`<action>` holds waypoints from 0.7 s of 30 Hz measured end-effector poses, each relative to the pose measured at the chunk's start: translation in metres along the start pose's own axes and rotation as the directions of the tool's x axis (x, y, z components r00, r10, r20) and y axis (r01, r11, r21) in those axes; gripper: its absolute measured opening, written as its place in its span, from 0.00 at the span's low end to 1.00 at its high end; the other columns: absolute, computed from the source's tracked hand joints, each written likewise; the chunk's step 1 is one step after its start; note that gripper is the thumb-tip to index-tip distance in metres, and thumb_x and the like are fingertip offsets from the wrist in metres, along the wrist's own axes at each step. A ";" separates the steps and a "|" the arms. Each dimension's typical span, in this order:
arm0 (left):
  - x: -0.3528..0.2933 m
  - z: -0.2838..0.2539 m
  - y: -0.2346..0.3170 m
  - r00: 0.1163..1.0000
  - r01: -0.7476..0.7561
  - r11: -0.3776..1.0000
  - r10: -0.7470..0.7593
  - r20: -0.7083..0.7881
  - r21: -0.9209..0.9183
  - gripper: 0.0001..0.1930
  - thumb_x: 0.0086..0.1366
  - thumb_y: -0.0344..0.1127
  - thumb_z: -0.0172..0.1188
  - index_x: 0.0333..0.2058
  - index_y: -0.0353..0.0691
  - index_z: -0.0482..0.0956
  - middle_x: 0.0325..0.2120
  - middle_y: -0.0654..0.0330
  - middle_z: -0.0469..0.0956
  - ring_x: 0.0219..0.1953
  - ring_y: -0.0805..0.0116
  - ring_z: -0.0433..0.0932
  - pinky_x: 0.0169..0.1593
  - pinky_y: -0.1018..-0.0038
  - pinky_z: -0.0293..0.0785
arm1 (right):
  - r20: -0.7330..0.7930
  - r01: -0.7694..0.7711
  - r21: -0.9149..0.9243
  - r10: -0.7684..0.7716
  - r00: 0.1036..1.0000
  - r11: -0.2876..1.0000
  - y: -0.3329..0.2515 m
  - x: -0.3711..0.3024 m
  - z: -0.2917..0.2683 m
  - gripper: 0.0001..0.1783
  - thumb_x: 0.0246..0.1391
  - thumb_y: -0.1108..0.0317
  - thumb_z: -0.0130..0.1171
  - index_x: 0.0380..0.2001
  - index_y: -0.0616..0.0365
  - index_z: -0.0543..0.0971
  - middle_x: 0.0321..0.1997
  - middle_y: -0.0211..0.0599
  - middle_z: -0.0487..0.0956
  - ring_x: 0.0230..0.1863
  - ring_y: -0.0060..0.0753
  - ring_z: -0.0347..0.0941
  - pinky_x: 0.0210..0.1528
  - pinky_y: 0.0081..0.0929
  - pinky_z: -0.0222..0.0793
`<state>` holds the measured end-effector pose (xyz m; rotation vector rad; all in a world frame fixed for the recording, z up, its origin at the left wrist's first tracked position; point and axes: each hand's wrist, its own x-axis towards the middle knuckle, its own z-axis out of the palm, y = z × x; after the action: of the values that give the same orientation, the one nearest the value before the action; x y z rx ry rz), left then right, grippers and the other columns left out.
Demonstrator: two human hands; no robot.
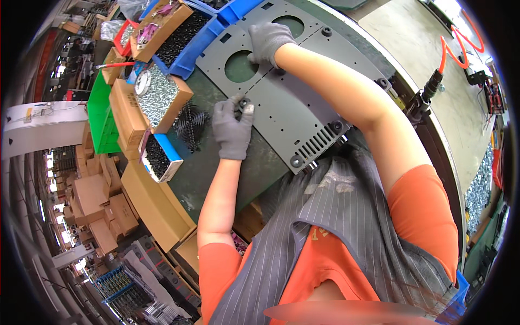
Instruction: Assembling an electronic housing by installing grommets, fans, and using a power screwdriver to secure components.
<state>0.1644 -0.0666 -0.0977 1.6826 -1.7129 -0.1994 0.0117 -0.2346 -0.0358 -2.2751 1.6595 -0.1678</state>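
I have both gloved hands at a grey panel (295,108) on the green table (261,162).
My left hand (232,130) sets thumb and fingers around a black foot (244,102); my right hand (270,43) curls between two round holes (240,67). From here, I cannot tell if either pinches anything.

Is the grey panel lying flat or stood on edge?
Flat: the grey panel lies broad face up on the green bench, black feet on top.
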 end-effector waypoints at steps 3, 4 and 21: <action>0.003 0.000 -0.006 1.000 -0.023 0.999 0.024 0.007 -0.039 0.16 0.54 0.36 0.63 0.42 0.40 0.77 0.30 0.57 0.71 0.29 0.67 0.72 0.35 0.73 0.71 | 0.000 0.012 0.011 -0.012 1.000 1.000 -0.002 -0.003 -0.009 0.34 0.37 0.53 0.64 0.49 0.58 0.70 0.40 0.49 0.79 0.43 0.48 0.77 0.43 0.41 0.73; 0.004 0.006 -0.015 0.991 0.016 0.972 -0.047 -0.128 -0.234 0.17 0.55 0.35 0.62 0.44 0.38 0.76 0.31 0.57 0.72 0.29 0.68 0.72 0.36 0.73 0.71 | -0.004 0.026 0.030 -0.026 1.000 0.999 0.001 -0.005 -0.012 0.34 0.37 0.54 0.64 0.49 0.58 0.70 0.40 0.48 0.79 0.43 0.48 0.77 0.42 0.41 0.73; 0.085 -0.069 0.073 0.870 0.439 0.447 -0.427 0.246 -0.779 0.18 0.63 0.47 0.56 0.39 0.37 0.76 0.32 0.60 0.78 0.29 0.71 0.77 0.35 0.74 0.77 | 0.224 0.024 0.383 -0.118 0.967 0.923 0.065 -0.019 -0.177 0.31 0.42 0.56 0.65 0.48 0.63 0.74 0.39 0.57 0.76 0.35 0.44 0.75 0.38 0.41 0.72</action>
<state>0.1544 -0.1097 0.0261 1.3049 -0.8534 -1.0907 -0.1028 -0.2680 0.1120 -1.9743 1.2917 -0.1972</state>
